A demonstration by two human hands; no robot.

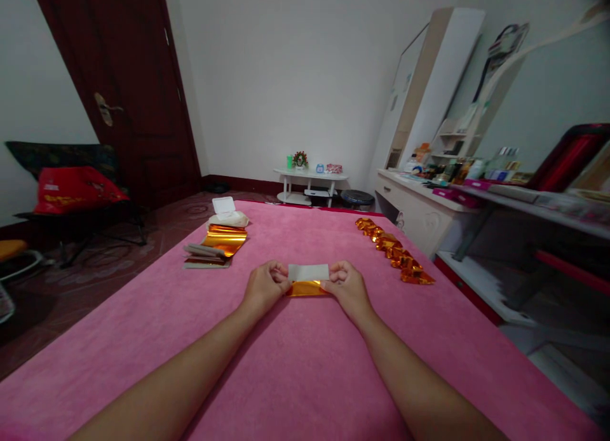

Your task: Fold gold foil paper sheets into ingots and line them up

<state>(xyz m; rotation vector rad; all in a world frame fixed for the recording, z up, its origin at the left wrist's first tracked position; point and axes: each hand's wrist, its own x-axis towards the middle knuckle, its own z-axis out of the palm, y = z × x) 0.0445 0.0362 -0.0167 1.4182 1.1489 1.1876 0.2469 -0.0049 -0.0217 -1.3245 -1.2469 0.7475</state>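
A small sheet of gold foil paper point(307, 281), white on its back and orange-gold on its face, lies folded on the pink cloth point(305, 371) in front of me. My left hand point(264, 286) pinches its left end with closed fingers. My right hand point(347, 286) pinches its right end the same way. The white flap stands up between my hands, with the gold strip below it.
A stack of gold foil sheets point(222, 241) and a white box point(226, 211) sit at the left of the cloth. A row of several folded gold pieces point(394, 250) runs along the right edge. A desk point(419, 206) with bottles stands to the right, a dark chair point(71, 193) to the left.
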